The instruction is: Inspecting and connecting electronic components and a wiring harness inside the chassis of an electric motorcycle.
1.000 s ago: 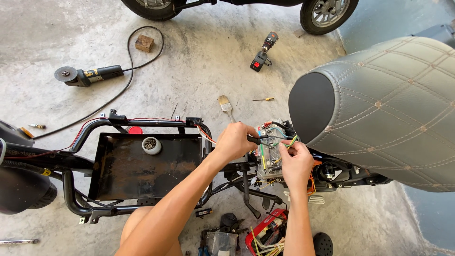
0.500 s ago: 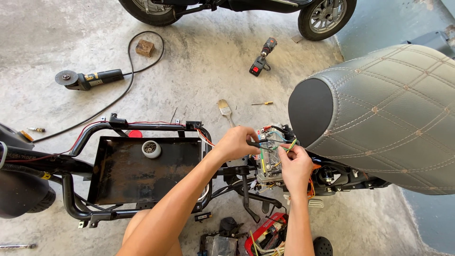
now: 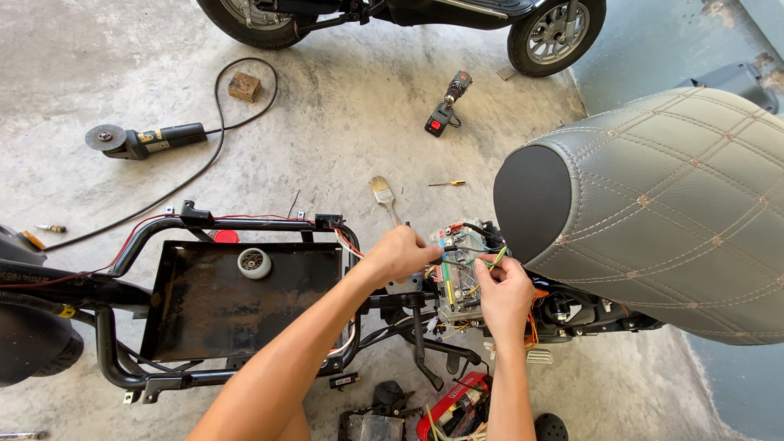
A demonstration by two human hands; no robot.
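- My left hand (image 3: 400,255) is closed in a pinch on the coloured wires (image 3: 474,249) at the top of the controller (image 3: 460,282), just in front of the seat's nose.
- My right hand (image 3: 505,292) sits on the controller's right side, fingers pinched round a green-yellow wire (image 3: 496,258); the thumb lies against the clear housing.
- The controller is a clear box full of wiring, mounted in the frame (image 3: 155,233) right under the seat (image 3: 653,212), touching its dark front end as far as I can tell.
- Left of the controller lies the tray (image 3: 204,327), a rusty black pan held inside the frame tubes.
- A tape roll (image 3: 255,263) lies in the tray near its far edge, well left of the controller.
- A red cap (image 3: 225,237) shows just beyond that far edge.
- A brush (image 3: 384,196) lies on the floor (image 3: 343,122) just beyond the controller, and a small screwdriver (image 3: 447,183) lies a little to its right.
- A drill (image 3: 447,104) lies farther out on the floor, past the screwdriver.
- A grinder (image 3: 147,140) lies far to the left of the controller, its cord (image 3: 216,155) looping round a wood block (image 3: 244,86).
- A wheel (image 3: 555,33) of another bike stands beyond the drill.
- Below the controller, near my right forearm, sits a red box (image 3: 457,404) with loose wires.
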